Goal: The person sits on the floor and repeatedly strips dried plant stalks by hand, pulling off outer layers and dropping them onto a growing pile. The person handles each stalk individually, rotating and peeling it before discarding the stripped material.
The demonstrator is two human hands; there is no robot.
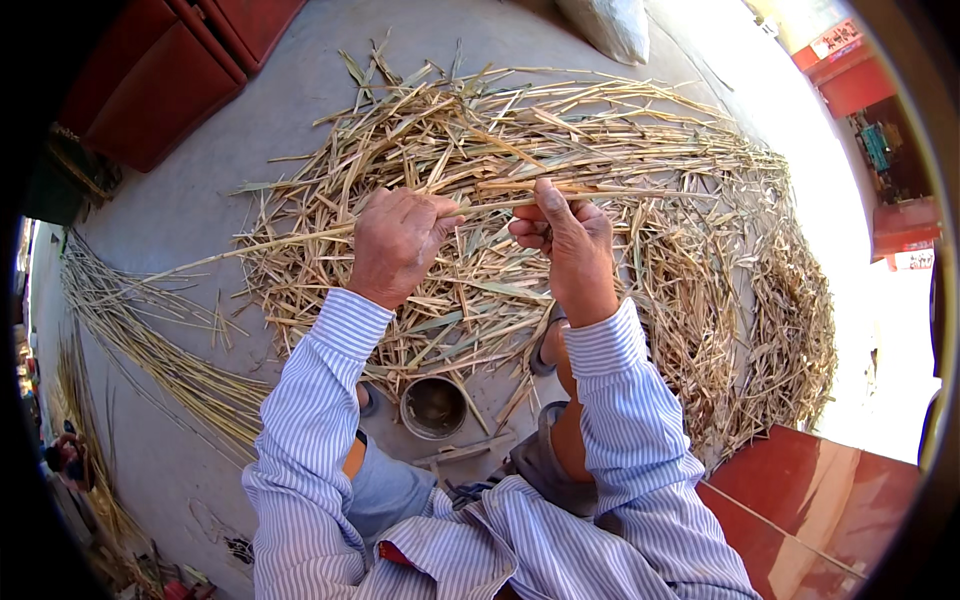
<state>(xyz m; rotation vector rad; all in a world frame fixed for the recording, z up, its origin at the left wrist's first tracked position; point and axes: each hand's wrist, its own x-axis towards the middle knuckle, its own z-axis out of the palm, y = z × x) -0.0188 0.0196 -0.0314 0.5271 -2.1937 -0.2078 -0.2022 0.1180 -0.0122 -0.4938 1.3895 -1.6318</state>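
The person wears a long-sleeved cotton-looking shirt with narrow blue and white stripes [540, 545], its wide cuffs [352, 322] striped to match and closed at the wrists, leaving the left hand [393, 245] and right hand [578, 250] bare. A small red patch [396, 553] shows at the front. Grey-blue trousers [392, 488] (darker over the right knee) sit above dark, partly hidden footwear [370, 401].

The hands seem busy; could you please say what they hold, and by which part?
A dry stalk: left hand gripping it partway along, right hand pinching it farther right.
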